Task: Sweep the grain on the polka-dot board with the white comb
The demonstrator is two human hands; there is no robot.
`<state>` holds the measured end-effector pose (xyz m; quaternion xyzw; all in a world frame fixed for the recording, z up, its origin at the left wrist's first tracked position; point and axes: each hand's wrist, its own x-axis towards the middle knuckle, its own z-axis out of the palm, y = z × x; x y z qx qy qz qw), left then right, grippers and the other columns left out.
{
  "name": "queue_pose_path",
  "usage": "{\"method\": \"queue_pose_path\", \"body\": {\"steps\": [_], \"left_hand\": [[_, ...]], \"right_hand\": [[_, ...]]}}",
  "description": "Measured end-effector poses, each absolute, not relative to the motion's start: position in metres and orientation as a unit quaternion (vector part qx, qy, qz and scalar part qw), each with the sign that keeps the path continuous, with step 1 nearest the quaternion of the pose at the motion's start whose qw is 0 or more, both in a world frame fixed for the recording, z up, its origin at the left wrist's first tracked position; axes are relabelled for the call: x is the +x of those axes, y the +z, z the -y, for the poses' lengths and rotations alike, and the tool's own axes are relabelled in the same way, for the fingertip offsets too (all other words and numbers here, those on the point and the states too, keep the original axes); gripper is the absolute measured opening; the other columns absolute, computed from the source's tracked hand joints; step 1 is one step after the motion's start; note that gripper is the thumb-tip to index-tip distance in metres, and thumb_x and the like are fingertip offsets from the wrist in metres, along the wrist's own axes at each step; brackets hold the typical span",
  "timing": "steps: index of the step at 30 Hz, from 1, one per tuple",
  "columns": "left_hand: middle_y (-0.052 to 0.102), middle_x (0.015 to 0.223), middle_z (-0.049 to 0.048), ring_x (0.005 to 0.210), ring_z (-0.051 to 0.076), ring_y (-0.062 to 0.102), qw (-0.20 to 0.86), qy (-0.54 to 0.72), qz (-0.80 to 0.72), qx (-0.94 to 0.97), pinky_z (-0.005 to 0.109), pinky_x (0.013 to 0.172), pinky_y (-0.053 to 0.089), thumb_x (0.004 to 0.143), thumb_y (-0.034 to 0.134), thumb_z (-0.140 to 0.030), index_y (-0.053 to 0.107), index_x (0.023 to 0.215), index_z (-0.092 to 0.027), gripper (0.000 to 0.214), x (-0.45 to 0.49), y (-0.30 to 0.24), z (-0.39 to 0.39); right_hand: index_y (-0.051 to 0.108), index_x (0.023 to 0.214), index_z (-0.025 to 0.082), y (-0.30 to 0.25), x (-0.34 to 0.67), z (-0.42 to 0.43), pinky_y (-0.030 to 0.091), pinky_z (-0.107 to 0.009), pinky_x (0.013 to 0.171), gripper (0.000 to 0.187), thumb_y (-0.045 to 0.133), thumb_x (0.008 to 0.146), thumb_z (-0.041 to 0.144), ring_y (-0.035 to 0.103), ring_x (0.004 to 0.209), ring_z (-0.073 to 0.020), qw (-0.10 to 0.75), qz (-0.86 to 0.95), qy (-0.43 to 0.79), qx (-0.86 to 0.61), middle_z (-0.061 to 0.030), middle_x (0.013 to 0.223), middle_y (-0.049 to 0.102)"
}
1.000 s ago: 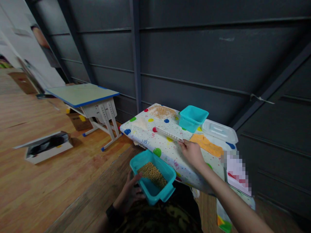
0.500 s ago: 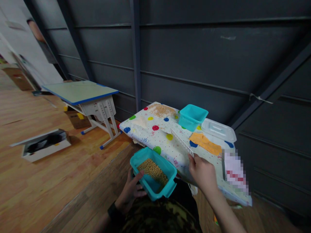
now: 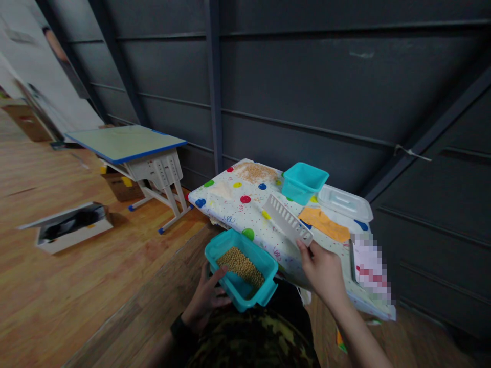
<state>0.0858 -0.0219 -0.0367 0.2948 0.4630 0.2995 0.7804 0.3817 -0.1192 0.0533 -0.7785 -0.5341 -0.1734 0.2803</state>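
My left hand (image 3: 207, 301) grips a teal plastic bin (image 3: 264, 296) of tan beans (image 3: 240, 265), held just off the near edge of the table. My right hand (image 3: 324, 271) pinches one end of a white slotted plastic panel (image 3: 287, 220), which is lifted and tilted above the polka-dot tablecloth (image 3: 233, 207). A second, empty teal bin (image 3: 304, 182) stands at the back of the table. A tan pile of grain (image 3: 253, 172) and a pale pile (image 3: 223, 190) lie on the cloth.
A clear lidded container (image 3: 345, 203) and an orange cloth (image 3: 325, 224) lie on the table's right part. A blue-edged desk (image 3: 126, 144) stands to the left, with an open box (image 3: 65, 229) on the wooden floor. A dark panelled wall rises behind.
My right hand has pulled the white panel back from the middle of the table and raised it off the cloth. The bin of beans has stayed in my left hand.
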Motion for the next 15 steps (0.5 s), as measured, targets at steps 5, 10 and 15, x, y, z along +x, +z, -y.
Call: {"method": "queue_pose_path", "body": {"steps": [5,10,15], "left_hand": [[0.078,0.152,0.0163,0.088,0.026,0.09,0.771,0.305,-0.47,0.302,0.043,0.079,0.077,0.1,0.093,-0.055,0.026,0.182,-0.044,0.106,0.085,-0.037,0.02],[0.078,0.151,0.0159,0.086,0.027,0.09,0.765,0.319,-0.474,0.297,0.041,0.073,0.075,0.095,0.097,-0.059,0.038,0.175,-0.041,0.101,0.08,-0.039,0.015],[0.083,0.142,0.015,0.09,0.03,0.091,0.765,0.324,-0.474,0.291,0.04,0.073,0.074,0.092,0.1,-0.06,0.04,0.172,-0.039,0.102,0.075,-0.047,0.007]], "right_hand": [[0.084,0.095,0.017,0.063,0.395,0.081,0.039,-0.034,0.064,0.034,0.058,0.114,0.027,0.083,0.073,-0.0306,0.14,0.5,-0.094,-0.85,-0.0196,0.086,0.087],[0.079,0.085,0.022,0.061,0.388,0.098,0.044,-0.033,0.069,0.042,0.056,0.117,0.037,0.086,0.08,-0.0319,0.179,0.544,-0.03,-0.819,-0.0176,0.085,0.087],[0.076,0.08,0.025,0.057,0.399,0.106,0.048,-0.034,0.072,0.049,0.055,0.117,0.05,0.084,0.08,-0.0319,0.256,0.539,0.01,-0.802,-0.0155,0.086,0.088]]}}
